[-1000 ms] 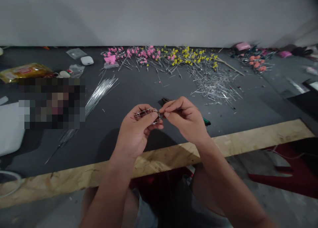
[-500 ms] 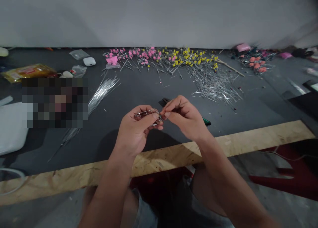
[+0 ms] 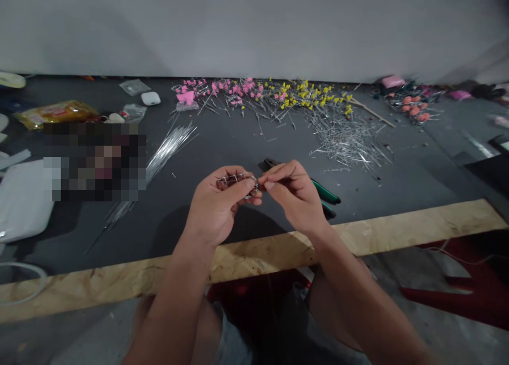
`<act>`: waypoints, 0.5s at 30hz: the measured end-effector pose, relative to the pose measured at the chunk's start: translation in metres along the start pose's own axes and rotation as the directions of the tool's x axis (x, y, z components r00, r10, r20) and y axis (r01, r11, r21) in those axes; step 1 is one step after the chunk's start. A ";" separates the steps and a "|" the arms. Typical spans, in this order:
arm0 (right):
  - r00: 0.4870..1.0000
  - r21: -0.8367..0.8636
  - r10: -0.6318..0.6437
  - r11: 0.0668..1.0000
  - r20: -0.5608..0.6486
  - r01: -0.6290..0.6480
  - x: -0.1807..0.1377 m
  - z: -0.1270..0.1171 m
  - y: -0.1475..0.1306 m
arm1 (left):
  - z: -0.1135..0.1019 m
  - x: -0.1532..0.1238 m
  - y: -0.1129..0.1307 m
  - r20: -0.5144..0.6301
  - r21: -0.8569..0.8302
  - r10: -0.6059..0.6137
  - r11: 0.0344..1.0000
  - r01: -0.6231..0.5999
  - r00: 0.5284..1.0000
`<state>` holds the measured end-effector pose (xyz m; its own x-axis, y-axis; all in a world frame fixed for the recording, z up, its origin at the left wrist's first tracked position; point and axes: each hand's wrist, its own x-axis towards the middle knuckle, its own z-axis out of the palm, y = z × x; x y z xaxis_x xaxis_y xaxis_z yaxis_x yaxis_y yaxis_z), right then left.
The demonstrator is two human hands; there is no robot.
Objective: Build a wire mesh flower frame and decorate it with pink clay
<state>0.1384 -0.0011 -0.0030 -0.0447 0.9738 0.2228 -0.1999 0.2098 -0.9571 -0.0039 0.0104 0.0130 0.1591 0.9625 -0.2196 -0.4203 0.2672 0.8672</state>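
My left hand is closed around a small silvery wire frame with crossing strands, held above the dark table. Thumb and forefinger of my right hand pinch at the frame's right end. Whatever lies between those fingertips is too small to make out. Beneath my right hand, partly hidden by it, lies a pair of pliers with green and black handles.
Behind my hands lie pink-tipped wires, yellow-tipped wires and a heap of bare wires. A bundle of straight wires is to the left. A wooden strip edges the table in front.
My right hand has shifted slightly down and left, uncovering more of the pliers' green handles. The left hand keeps hold of the wire frame. The whole view has moved a little.
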 end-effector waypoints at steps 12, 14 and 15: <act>0.998 -0.027 0.066 0.998 0.026 -0.065 0.006 -0.006 0.007 | -0.002 0.003 -0.005 -0.058 0.085 0.058 0.995 -0.053 0.997; 0.997 -0.143 0.082 0.987 0.006 -0.080 0.009 -0.015 0.005 | -0.004 0.006 -0.006 -0.107 0.081 0.088 0.994 -0.080 0.990; 0.996 -0.216 0.084 0.973 -0.015 -0.085 0.011 -0.022 0.003 | -0.006 0.007 -0.005 -0.133 0.079 0.111 0.992 -0.101 0.985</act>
<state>0.1585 0.0117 -0.0074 -0.0462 0.9892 0.1391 0.0210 0.1402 -0.9899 -0.0062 0.0162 0.0040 -0.0085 0.9837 -0.1797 -0.3621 0.1645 0.9175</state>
